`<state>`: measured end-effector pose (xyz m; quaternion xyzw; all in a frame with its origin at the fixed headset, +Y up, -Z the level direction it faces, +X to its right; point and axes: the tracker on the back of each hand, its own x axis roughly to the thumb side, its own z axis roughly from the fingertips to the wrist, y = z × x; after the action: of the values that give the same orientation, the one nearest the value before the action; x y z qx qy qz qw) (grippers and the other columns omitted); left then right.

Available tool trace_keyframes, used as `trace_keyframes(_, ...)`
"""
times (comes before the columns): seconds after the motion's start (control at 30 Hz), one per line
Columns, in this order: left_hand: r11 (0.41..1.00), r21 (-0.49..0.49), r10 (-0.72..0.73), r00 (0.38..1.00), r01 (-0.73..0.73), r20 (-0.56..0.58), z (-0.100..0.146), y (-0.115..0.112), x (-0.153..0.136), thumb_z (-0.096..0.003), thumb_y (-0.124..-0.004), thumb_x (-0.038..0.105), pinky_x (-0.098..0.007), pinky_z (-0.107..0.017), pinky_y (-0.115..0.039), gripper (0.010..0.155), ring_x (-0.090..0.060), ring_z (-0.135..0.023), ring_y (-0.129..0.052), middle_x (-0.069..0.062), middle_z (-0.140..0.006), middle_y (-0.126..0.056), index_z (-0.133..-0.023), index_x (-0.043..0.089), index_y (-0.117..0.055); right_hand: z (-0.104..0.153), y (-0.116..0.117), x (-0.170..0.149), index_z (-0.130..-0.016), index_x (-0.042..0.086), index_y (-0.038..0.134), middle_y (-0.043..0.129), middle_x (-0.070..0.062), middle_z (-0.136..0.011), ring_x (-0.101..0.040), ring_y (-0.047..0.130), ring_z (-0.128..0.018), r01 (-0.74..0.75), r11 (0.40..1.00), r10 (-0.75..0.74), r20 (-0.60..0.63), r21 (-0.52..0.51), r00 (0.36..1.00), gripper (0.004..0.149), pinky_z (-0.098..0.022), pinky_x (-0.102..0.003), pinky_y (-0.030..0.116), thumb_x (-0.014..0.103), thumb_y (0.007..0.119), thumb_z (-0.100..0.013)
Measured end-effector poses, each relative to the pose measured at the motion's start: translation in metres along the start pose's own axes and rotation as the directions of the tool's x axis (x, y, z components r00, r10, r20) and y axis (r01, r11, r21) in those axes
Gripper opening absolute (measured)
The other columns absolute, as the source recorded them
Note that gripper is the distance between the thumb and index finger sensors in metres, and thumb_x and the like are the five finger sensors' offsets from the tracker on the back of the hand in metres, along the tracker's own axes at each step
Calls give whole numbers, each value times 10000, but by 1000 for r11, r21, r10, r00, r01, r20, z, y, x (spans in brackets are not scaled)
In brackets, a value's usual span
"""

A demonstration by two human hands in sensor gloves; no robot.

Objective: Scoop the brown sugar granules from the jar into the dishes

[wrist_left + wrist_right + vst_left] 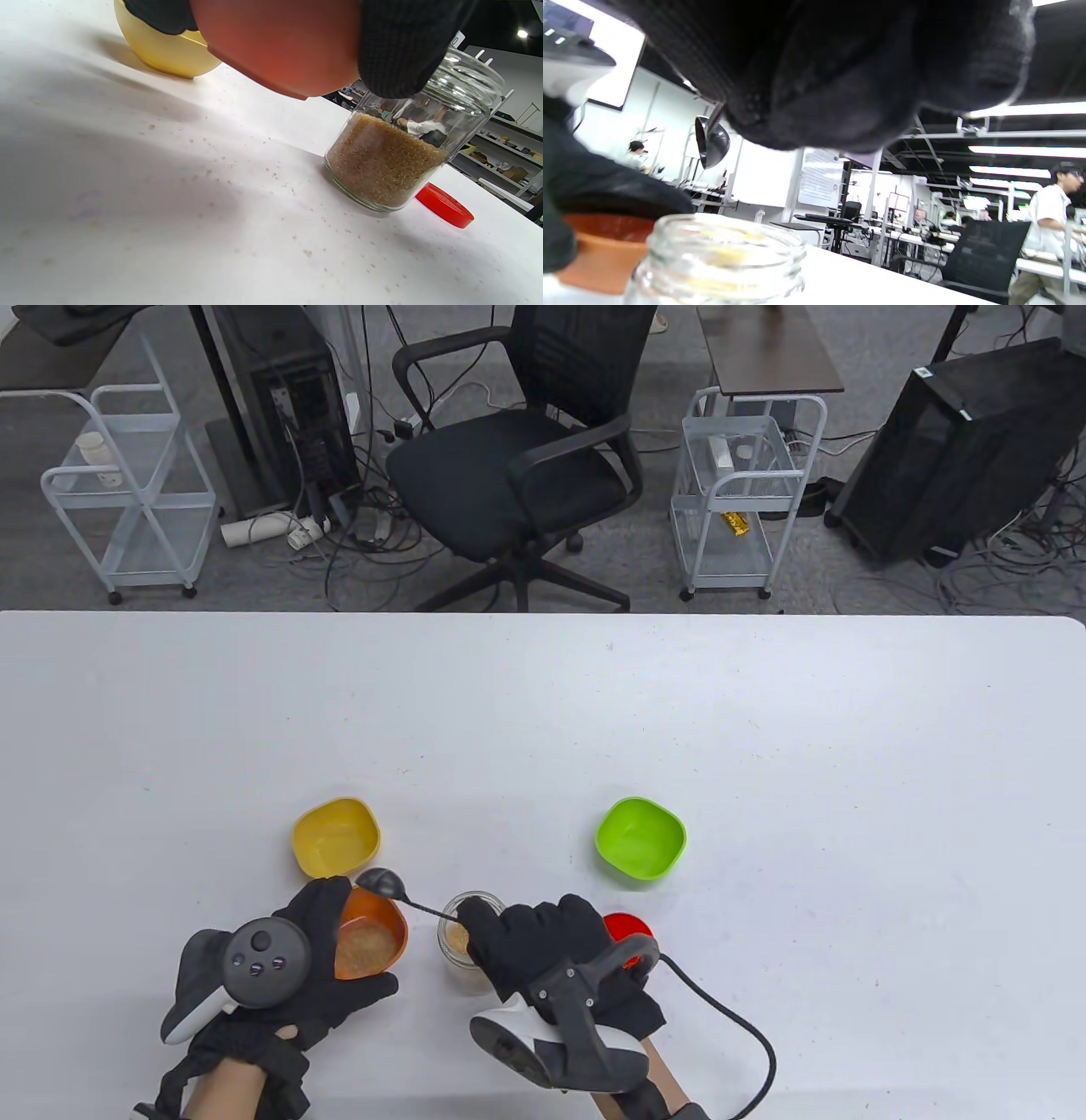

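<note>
An open glass jar (465, 937) half full of brown sugar stands near the table's front; it also shows in the left wrist view as the jar (394, 161) and in the right wrist view as the jar's rim (721, 250). My right hand (526, 937) pinches the handle of a dark metal spoon (386, 884), whose bowl (712, 141) is turned over above the far rim of the orange dish. My left hand (327, 933) grips that orange dish (369, 942), lifted off the table (275, 42), with sugar in it. A yellow dish (336, 837) and a green dish (640, 840) sit farther back.
The jar's red lid (626, 929) lies flat just right of the jar, partly under my right hand. Scattered sugar grains (271, 173) dot the white table (764, 746). A cable (730, 1010) trails from my right wrist.
</note>
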<state>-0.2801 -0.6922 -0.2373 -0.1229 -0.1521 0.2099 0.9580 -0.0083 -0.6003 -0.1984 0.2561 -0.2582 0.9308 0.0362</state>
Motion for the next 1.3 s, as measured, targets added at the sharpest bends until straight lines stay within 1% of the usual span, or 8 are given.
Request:
trace_keyframes(0.17,1000,-8,-7,1000,7,-7,0,-1,0,-510,-884,618,-591,-806,-584,1148,-561,-1079,-470,-334,-1219,-269,-1176,-35,-215,8,-4,-25,-837,278,900,1068,114,-408,-106,1045,-146,171,985,-170,-175,-8,970,389,-296,-361,959,453,815,-500)
trace_keyframes(0.3,1000,-16,-7,1000,7,-17,-1,-1,1,-512,-884,614,-591,-808,-579,1147,-562,-1080,-462,-334,-1220,-261,-1176,-35,-210,23,4,-50,-829,263,916,1069,114,-373,-94,1026,-101,390,921,-370,-339,-10,865,388,-255,-349,960,454,819,-506)
trace_keyframes(0.43,1000,-19,-9,1000,8,-26,-1,-1,1,-512,-886,610,-592,-809,-577,1146,-563,-1082,-455,-331,-1220,-257,-1176,-32,-207,39,15,-63,-826,256,922,1069,117,-360,-88,1017,-79,496,868,-461,-415,-26,785,387,-236,-344,959,454,821,-510)
trace_keyframes(0.7,1000,-23,-22,999,21,-41,0,-2,0,-515,-887,604,-592,-812,-571,1144,-562,-1085,-447,-328,-1221,-246,-1175,-28,-199,62,28,-82,-824,252,925,1068,117,-359,-88,1015,-78,609,788,-573,-467,-88,673,387,-235,-343,958,457,820,-512)
trace_keyframes(0.83,1000,-15,-19,999,19,-43,1,-1,0,-513,-888,602,-594,-810,-569,1145,-570,-1081,-445,-331,-1219,-243,-1174,-30,-198,72,32,-91,-824,253,923,1067,116,-358,-88,1013,-78,645,746,-636,-466,-167,615,387,-235,-341,957,457,819,-512)
trace_keyframes(1.1,1000,-11,-22,994,21,-106,0,11,-12,-520,-892,587,-599,-818,-546,1143,-564,-1092,-415,-326,-1223,-219,-1175,-24,-182,77,36,-96,-831,265,914,1065,120,-374,-90,1018,-98,652,740,-638,-484,-167,599,388,-252,-343,956,463,812,-514)
trace_keyframes(1.17,998,-8,-61,990,61,-125,1,17,-16,-521,-890,587,-597,-821,-545,1142,-565,-1093,-414,-324,-1224,-218,-1176,-21,-180,77,36,-99,-835,269,910,1064,122,-380,-89,1019,-105,654,736,-642,-486,-173,593,388,-258,-341,955,466,809,-516)
trace_keyframes(1.3,996,-17,-92,979,90,-184,3,26,-35,-521,-890,587,-594,-827,-539,1144,-560,-1099,-404,-318,-1227,-207,-1177,-14,-172,76,37,-100,-838,269,907,1064,117,-384,-91,1020,-108,665,725,-652,-490,-180,579,389,-262,-344,954,464,809,-516)
